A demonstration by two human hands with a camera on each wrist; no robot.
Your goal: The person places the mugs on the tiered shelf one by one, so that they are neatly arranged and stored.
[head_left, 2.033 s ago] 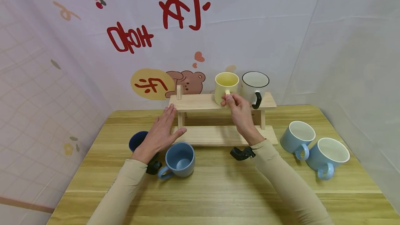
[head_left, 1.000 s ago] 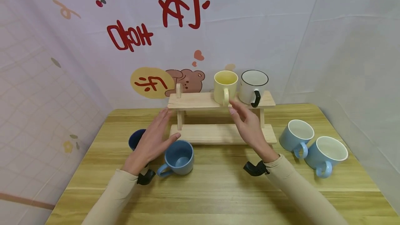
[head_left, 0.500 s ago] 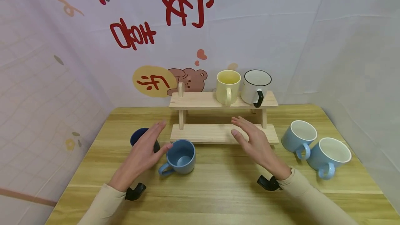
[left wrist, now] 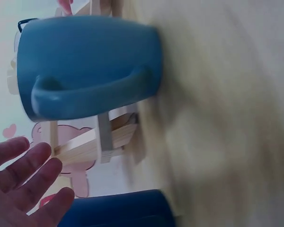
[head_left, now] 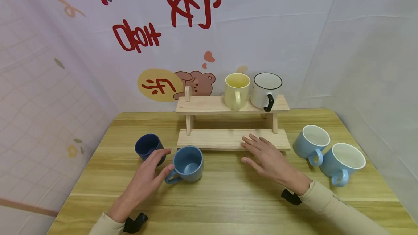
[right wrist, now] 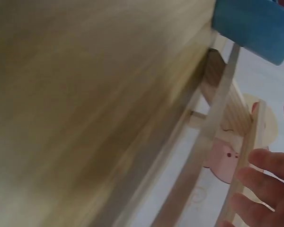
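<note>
I've got the left hand (head_left: 145, 179) free, fingers loose beside the blue mug (head_left: 188, 166); the left wrist view shows a gap before its handle (left wrist: 90, 98) where the head view overlaps them. Right hand (head_left: 270, 159), relaxed, holding nothing, near the one wooden rack (head_left: 209, 105). I count six mugs: blue and navy mug (head_left: 148, 146) on the tabletop (head_left: 222, 206), yellow mug (head_left: 236, 93) and white mug (head_left: 260, 95) up top, and two pale-blue mugs (head_left: 311, 143) (head_left: 343, 160) only the head view catches.

A creased white backdrop (head_left: 271, 39) with red lettering (head_left: 208, 8) and a cartoon bear (head_left: 203, 83) rises behind a wood-grain table (head_left: 228, 206).
</note>
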